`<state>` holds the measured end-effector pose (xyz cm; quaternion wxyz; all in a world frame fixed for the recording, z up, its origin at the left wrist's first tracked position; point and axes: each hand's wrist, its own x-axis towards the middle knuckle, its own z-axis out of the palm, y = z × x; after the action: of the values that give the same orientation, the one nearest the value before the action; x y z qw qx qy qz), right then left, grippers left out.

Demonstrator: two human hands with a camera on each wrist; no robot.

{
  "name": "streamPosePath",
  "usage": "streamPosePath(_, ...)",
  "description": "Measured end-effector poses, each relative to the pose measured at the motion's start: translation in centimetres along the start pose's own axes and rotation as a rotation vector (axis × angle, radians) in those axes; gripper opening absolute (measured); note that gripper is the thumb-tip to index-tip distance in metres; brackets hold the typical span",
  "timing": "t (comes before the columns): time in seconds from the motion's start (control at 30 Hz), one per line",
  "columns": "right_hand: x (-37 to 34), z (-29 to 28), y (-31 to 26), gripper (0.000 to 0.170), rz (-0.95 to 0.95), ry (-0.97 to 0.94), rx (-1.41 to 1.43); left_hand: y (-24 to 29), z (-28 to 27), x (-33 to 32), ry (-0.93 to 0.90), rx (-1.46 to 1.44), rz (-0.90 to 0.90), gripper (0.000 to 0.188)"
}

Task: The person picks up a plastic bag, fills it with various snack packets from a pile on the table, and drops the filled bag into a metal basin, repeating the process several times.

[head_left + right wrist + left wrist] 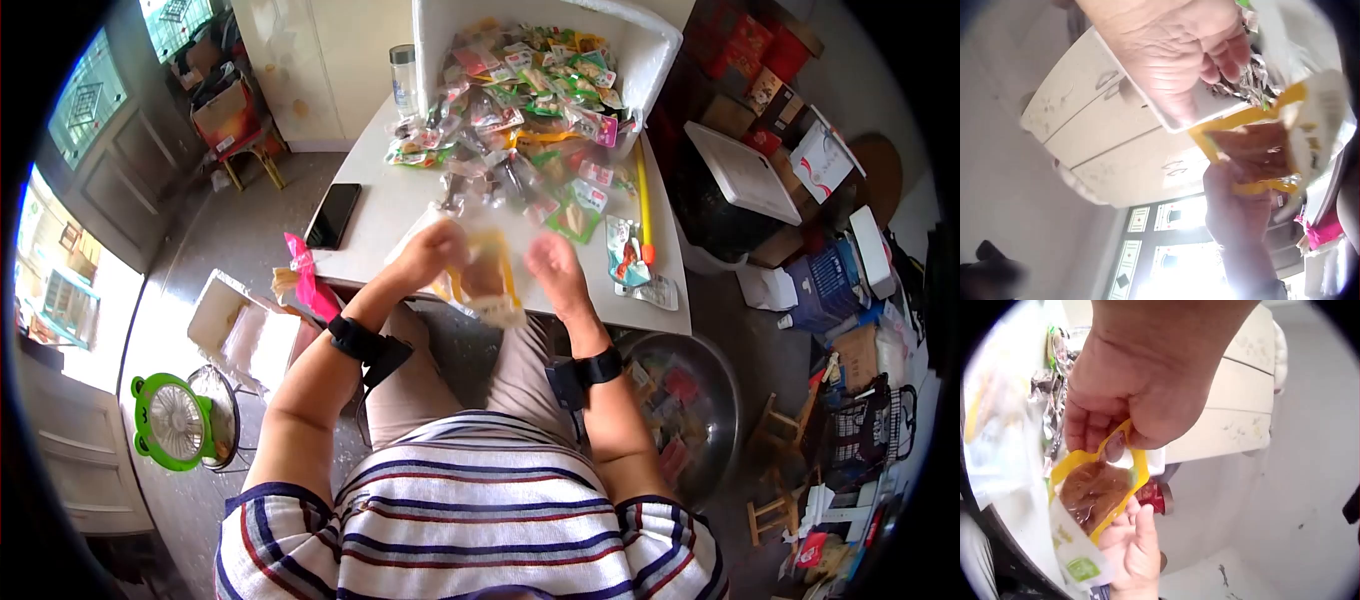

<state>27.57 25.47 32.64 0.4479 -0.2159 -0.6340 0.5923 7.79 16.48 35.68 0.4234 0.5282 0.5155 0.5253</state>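
My left hand (pixel 437 252) pinches a yellow-edged snack pouch (pixel 487 268) by its edge, over the near side of the white table (pixel 375 245). Brown food shows through the pouch's clear window in the left wrist view, and its white end (pixel 1079 556) hangs down. Beside the pouch is my right hand (pixel 557 272), its fingers loose and holding nothing. In the right wrist view this right hand (pixel 1175 53) appears above the pouch (pixel 1260 150), with the left hand (pixel 1235 203) on the pouch's far edge.
Beyond the hands, a heap of small snack packets (pixel 530 95) spills from a white foam box (pixel 640 50). A phone (pixel 334 216) lies left, a yellow stick (pixel 643 200) right. Below the table's right side stands a metal basin (pixel 725 420) with packets inside.
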Motion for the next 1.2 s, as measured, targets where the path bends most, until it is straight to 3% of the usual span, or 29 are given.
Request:
streamPosePath(0.03, -0.4, 0.2, -0.7, 0.035, 0.054, -0.134, -0.078, -1.0, 0.2, -0.3, -0.112, 0.029, 0.004, 0.009)
streamPosePath(0.1, -1.6, 1.1, -3.3, 0.036, 0.166, -0.401, -0.228, 0.1, 1.7, -1.7, -0.285, 0.512, 0.207, 0.010)
streamPosePath(0.13, -2.1, 1.7, -3.7, 0.031, 0.268, -0.528, -0.166, 0.9, 2.4, -2.4, -0.298, 0.603, 0.205, 0.012)
streamPosePath(0.2, -3.4, 1.7, -3.4, 0.024, 0.340, -0.510, -0.159, 2.0, 3.8, -3.4, -0.325, 0.789, 0.208, 0.018)
streamPosePath(0.23, -4.0, 1.6, -3.6, 0.022, 0.413, -0.481, -0.130, 1.8, 4.5, -3.9, -0.239, 0.630, 0.078, 0.023)
streamPosePath(0.3, -5.3, 1.0, -1.8, 0.019, 0.360, -0.290, -0.072, 1.0, 5.9, -5.4, -0.070, 0.305, -0.179, 0.032)
streamPosePath(0.33, -5.9, 0.6, -1.1, 0.018, 0.332, -0.192, -0.044, -1.6, 6.2, -5.8, -0.156, 0.030, -0.054, 0.042)
streamPosePath(0.37, -6.4, 0.3, -1.1, 0.017, 0.332, -0.123, -0.032, -0.6, 6.9, -7.0, -0.155, -0.081, -0.193, 0.044)
streamPosePath(0.43, -7.1, -0.3, -1.2, 0.016, 0.326, 0.012, -0.009, -0.5, 7.2, -7.7, -0.233, 0.132, -0.264, 0.040)
streamPosePath(0.47, -7.4, -0.5, -1.5, 0.013, 0.374, 0.039, 0.037, -1.4, 7.2, -8.0, -0.270, 0.018, -0.330, 0.037)
streamPosePath(0.53, -7.7, -1.1, -2.1, 0.013, 0.485, 0.022, 0.132, -4.0, 6.9, -8.1, -0.341, -0.211, -0.461, 0.031)
streamPosePath(0.67, -8.6, -2.2, -1.2, 0.014, 0.575, -0.083, 0.491, -3.8, 5.9, -8.4, -0.485, -0.495, -0.466, 0.025)
streamPosePath(0.73, -9.2, -3.2, 0.9, 0.016, 0.564, -0.206, 0.640, -3.1, 5.1, -8.3, -0.510, -0.743, -0.382, 0.023)
streamPosePath(0.8, -9.4, -3.3, 0.4, 0.017, 0.580, -0.209, 0.657, -3.4, 4.4, -7.8, -0.475, -0.825, -0.349, 0.025)
streamPosePath(0.93, -9.3, -3.9, 1.3, 0.011, 0.572, -0.017, 0.574, -4.2, 4.9, -6.2, 0.013, -0.803, -0.357, 0.011)
streamPosePath(0.97, -9.3, -4.2, 1.9, 0.010, 0.565, 0.046, 0.553, -7.7, 3.4, -5.2, 0.037, -0.558, -0.328, 0.011)
streamPosePath(1.03, -9.0, -4.2, 2.0, 0.008, 0.522, 0.204, 0.542, -6.9, 4.2, -4.2, 0.309, -0.067, -0.286, 0.015)
streamPosePath(1.13, -8.7, -4.8, 2.5, 0.009, 0.480, 0.300, 0.525, -8.0, 4.2, -2.8, 0.273, 0.750, 0.151, 0.022)
streamPosePath(1.2, -8.8, -4.9, 3.1, 0.009, 0.451, 0.321, 0.537, -7.0, 5.5, -2.7, 0.286, 0.980, 0.200, 0.025)
